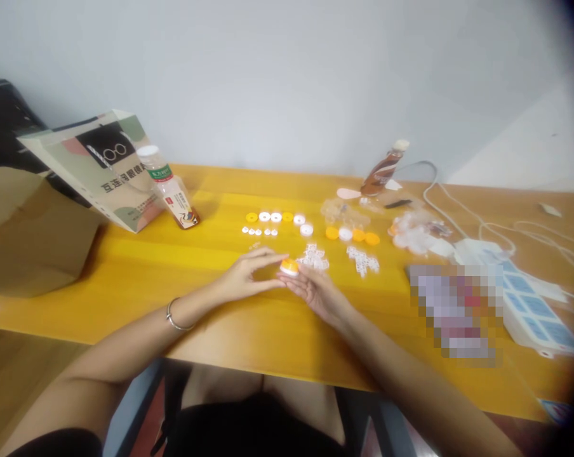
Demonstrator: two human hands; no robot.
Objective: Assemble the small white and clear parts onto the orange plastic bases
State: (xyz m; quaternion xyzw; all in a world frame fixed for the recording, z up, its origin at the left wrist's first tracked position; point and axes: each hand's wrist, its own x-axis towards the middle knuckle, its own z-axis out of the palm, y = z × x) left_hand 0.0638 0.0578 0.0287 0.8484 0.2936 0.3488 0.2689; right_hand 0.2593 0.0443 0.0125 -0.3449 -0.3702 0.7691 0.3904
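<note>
A small round plastic piece [289, 267], orange on top and white below, is held over the table's middle. My right hand [318, 295] grips it between thumb and fingers from the right. From the left, the thumb and index fingertip of my left hand [249, 273] meet its edge in a loose pinch. Just beyond lie a row of white discs [276, 217] and yellow discs [251, 217], with small white caps [258, 232] in front of them. More orange discs [358, 235] lie to the right. Two clusters of small white patterned pieces [313, 257] sit close by; their details are blurred.
At left stand a brown cardboard box [34, 235], a paper bag [106, 171] and a tea bottle [170, 190]. A cola bottle [385, 170], clear plastic packaging [418, 231], cables [458, 212], a pixelated flat object [453, 311] and a white-and-blue case [529, 304] occupy the right.
</note>
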